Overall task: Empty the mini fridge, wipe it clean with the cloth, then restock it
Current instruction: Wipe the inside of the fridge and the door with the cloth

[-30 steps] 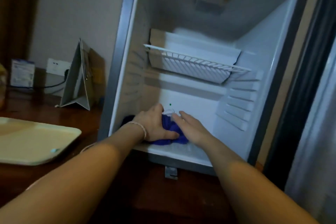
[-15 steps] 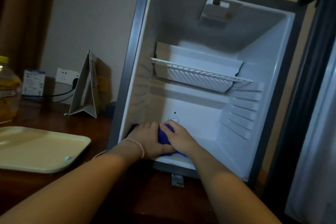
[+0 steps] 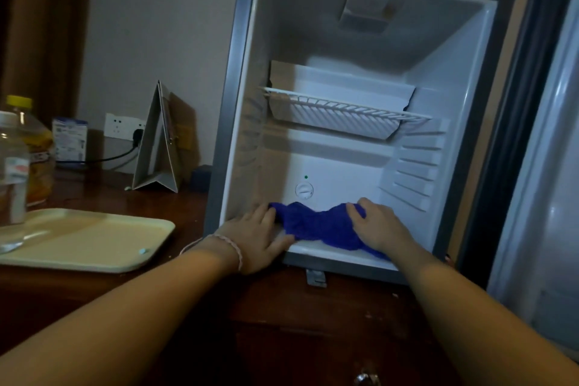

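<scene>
The mini fridge stands open on the wooden cabinet, with nothing stored inside it. A blue cloth lies stretched across the front of the fridge floor, below the round dial. My left hand holds the cloth's left end between thumb and fingers at the fridge's left wall. My right hand grips the cloth's right end with curled fingers. A white wire shelf sits halfway up inside.
The fridge door hangs open at the right. On the wooden top to the left lie a cream tray, a clear bottle and a yellow-capped jar. A folded card stand and a wall socket are behind.
My hands were together on the bunched cloth; they have moved apart, spreading it across the fridge floor. My view has also pulled back and tilted up.
</scene>
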A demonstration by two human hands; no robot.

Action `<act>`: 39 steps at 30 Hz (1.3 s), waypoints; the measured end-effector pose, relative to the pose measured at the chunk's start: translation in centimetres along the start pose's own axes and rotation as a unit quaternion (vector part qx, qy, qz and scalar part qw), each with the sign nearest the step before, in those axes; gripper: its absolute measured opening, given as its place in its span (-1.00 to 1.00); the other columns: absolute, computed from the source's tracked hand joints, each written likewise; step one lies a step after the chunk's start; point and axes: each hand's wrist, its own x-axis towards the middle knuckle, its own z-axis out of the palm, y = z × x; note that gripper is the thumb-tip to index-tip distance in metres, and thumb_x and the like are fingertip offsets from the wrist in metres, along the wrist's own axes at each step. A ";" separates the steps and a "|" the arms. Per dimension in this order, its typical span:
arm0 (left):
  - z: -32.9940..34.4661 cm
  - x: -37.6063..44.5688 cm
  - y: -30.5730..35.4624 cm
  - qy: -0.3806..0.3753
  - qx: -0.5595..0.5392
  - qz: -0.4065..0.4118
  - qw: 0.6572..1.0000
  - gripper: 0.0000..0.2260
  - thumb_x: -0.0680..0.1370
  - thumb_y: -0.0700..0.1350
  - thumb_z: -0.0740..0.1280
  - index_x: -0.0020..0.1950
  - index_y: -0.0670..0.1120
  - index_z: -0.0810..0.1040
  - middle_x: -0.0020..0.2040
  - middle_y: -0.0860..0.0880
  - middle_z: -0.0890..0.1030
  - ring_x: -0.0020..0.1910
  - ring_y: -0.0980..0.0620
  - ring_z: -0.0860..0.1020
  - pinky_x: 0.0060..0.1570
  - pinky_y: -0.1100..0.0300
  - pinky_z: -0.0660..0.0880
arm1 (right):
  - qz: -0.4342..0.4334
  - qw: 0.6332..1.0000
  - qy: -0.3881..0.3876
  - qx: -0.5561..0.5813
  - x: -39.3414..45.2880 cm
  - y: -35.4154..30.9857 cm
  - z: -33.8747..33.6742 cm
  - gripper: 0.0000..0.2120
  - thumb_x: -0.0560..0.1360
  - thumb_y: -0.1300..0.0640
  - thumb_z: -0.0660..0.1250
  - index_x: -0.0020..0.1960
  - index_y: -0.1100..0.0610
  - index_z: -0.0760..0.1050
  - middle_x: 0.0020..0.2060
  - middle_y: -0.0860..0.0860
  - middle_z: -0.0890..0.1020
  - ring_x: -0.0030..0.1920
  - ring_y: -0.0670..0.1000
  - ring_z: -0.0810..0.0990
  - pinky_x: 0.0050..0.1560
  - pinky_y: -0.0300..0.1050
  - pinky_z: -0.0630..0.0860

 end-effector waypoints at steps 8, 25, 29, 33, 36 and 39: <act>-1.0 -0.1 0.8 -0.063 0.048 -0.003 0.997 -0.30 0.62 0.35 -0.10 0.57 -0.09 0.21 0.56 -0.14 0.23 0.52 -0.08 0.23 0.44 0.01 0.21 | -0.060 0.987 -0.110 -0.097 -2.0 -3.3 -0.9 -0.30 0.46 -0.56 -0.05 0.54 -0.34 0.09 0.54 -0.07 0.20 0.47 0.26 0.19 0.39 0.24 0.26; -6.8 -0.2 -6.2 0.275 -0.393 0.004 0.877 -0.31 0.52 0.03 0.44 0.53 -0.05 0.15 0.29 0.11 0.42 0.18 0.18 0.48 0.05 0.36 0.49 | -0.190 0.968 -0.116 -0.118 -1.5 -11.8 3.6 -0.46 0.34 -0.59 0.19 -0.01 -0.19 0.54 0.10 -0.14 0.40 0.27 0.14 0.33 0.18 0.18 0.41; -7.8 2.5 -5.3 0.331 -0.493 -0.006 0.805 -0.65 0.61 0.29 0.17 0.24 0.11 0.49 0.07 0.13 0.62 0.04 0.26 0.60 0.16 0.07 0.53 | -0.214 0.967 -0.108 -0.087 -1.4 -12.4 4.1 -0.44 0.34 -0.60 0.15 0.14 -0.27 0.47 0.23 -0.18 0.39 0.31 0.13 0.31 0.21 0.19 0.40; -7.0 3.0 -5.8 0.335 -0.507 -0.014 0.794 -0.53 0.59 0.35 0.08 0.09 0.06 0.61 0.04 0.02 0.68 0.08 0.07 0.64 0.22 -0.13 0.51 | -0.231 0.961 -0.105 -0.110 0.2 -13.4 5.4 -0.24 0.33 -0.63 0.07 0.43 -0.32 0.31 0.41 -0.15 0.35 0.36 0.20 0.29 0.29 0.22 0.36; -6.6 3.1 -5.8 0.337 -0.503 -0.004 0.796 -0.50 0.61 0.33 0.10 0.24 0.00 0.58 0.06 0.04 0.68 0.09 0.12 0.63 0.22 -0.03 0.53 | -0.251 0.955 -0.102 -0.116 2.5 -13.9 6.8 -0.16 0.22 -0.66 -0.02 0.31 -0.24 0.48 0.33 -0.10 0.46 0.30 0.19 0.40 0.30 0.18 0.39; -6.3 3.1 -5.8 0.353 -0.491 0.002 0.796 -0.56 0.65 0.22 0.12 0.29 -0.04 0.55 0.05 0.09 0.66 0.03 0.22 0.62 0.10 0.23 0.55 | -0.287 0.950 -0.095 -0.075 5.2 -13.1 8.2 -0.24 0.26 -0.62 0.06 0.19 -0.17 0.58 0.27 -0.07 0.55 0.25 0.14 0.51 0.30 0.07 0.43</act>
